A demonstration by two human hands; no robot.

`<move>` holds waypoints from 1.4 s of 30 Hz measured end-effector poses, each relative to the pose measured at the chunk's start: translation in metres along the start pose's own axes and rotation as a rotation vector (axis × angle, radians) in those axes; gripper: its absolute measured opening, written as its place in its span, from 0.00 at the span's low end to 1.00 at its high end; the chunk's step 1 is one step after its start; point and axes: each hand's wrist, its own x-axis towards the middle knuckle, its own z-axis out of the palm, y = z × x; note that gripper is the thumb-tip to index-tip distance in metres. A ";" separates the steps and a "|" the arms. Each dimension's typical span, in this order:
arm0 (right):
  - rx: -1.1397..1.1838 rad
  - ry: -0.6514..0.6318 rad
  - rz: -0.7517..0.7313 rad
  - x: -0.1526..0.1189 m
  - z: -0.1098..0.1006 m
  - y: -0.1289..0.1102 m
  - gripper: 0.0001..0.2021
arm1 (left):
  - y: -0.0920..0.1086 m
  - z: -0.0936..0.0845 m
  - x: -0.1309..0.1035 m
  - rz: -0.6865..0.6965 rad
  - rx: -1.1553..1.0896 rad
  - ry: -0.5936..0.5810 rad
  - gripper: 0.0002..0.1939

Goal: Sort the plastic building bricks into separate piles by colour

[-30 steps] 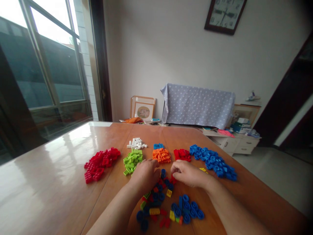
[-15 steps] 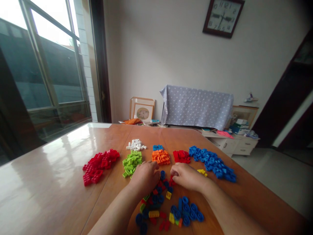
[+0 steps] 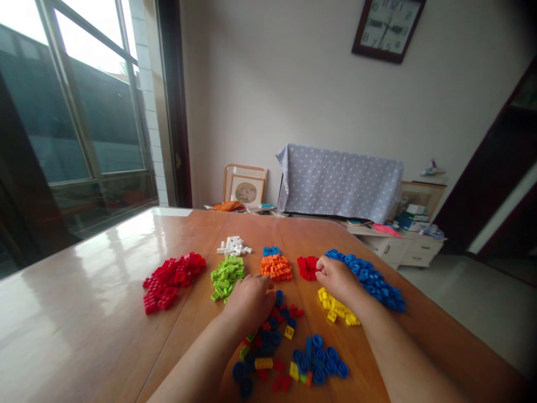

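My left hand (image 3: 250,302) is over the upper left edge of a mixed pile of toy building bricks (image 3: 265,338), just right of the lime green bricks (image 3: 226,275). Its fingers are curled down; whatever they hold is hidden. Farther right, my right hand (image 3: 339,278) has its fingers pinched at the right side of a small heap of red bricks (image 3: 307,267). What lies between those fingertips does not show. Yellow bricks (image 3: 337,308) lie below this hand, and blue bricks (image 3: 369,279) spread out behind and beside it.
On the wooden table (image 3: 104,313) are a large red pile (image 3: 174,280), white bricks (image 3: 235,246), orange bricks (image 3: 277,267) and a few blue bricks (image 3: 271,251). Blue round pieces (image 3: 319,358) lie near the front. A cloth-covered object (image 3: 339,182) stands beyond the table.
My right hand has moved right and away from me, from the mixed pile to the small red heap, uncovering yellow bricks and a few red pieces. My left hand has stayed nearly still.
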 end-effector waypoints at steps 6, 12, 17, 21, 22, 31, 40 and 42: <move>-0.029 0.004 0.004 0.007 0.013 0.005 0.06 | -0.001 0.001 0.001 0.011 0.005 0.009 0.11; 0.009 0.068 0.009 0.011 0.018 0.016 0.10 | 0.000 -0.001 0.000 0.001 0.012 -0.001 0.11; 0.012 0.019 0.035 0.006 0.008 0.017 0.08 | 0.003 -0.005 -0.001 -0.001 0.014 -0.012 0.12; -0.020 0.002 0.029 0.001 -0.003 0.012 0.06 | 0.003 -0.006 -0.001 -0.018 0.010 -0.028 0.12; -0.015 -0.020 0.014 -0.001 -0.005 0.009 0.05 | 0.003 -0.006 -0.001 -0.022 0.007 -0.029 0.12; 0.160 -0.483 -0.251 -0.033 -0.011 -0.037 0.06 | 0.001 -0.001 -0.001 -0.003 0.004 0.002 0.11; 0.277 -0.442 -0.253 -0.029 0.004 -0.045 0.05 | 0.002 -0.002 -0.001 -0.010 0.005 -0.008 0.11; 0.290 -0.301 -0.200 -0.020 0.008 -0.032 0.06 | 0.004 -0.005 -0.001 -0.016 0.005 -0.015 0.11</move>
